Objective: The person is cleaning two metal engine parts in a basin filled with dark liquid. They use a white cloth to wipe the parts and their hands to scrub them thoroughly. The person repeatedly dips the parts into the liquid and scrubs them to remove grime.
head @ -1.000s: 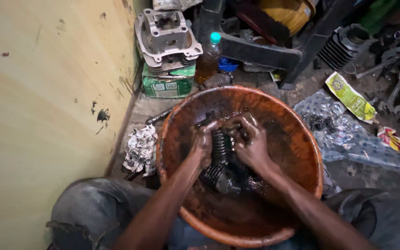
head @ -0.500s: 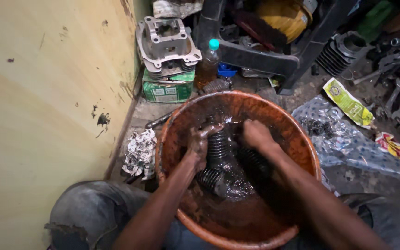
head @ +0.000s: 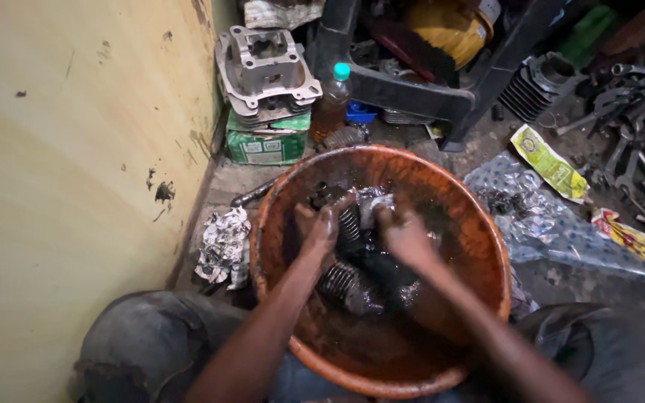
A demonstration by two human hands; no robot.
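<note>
An orange plastic basin (head: 487, 246) sits between my knees, holding dark oily liquid. In it lies a black finned engine cylinder (head: 345, 280), wet and greasy. My left hand (head: 319, 224) is closed around the cylinder's upper fins. My right hand (head: 401, 231) presses on the part from the right, gripping a small grey wad (head: 375, 203) against it. Both hands are coated in black grime.
A yellow wall (head: 76, 149) runs along the left. Behind the basin stand a grey engine casing (head: 266, 63) on a green box (head: 269, 142), a capped bottle of amber liquid (head: 332, 101), and a black stool leg. Crumpled paper (head: 222, 242), plastic sheeting (head: 554, 224) and wrenches (head: 636, 157) lie around.
My right hand pulled back from the far side of the basin to the cylinder's top. The left hand kept its hold, and the part shifted slightly.
</note>
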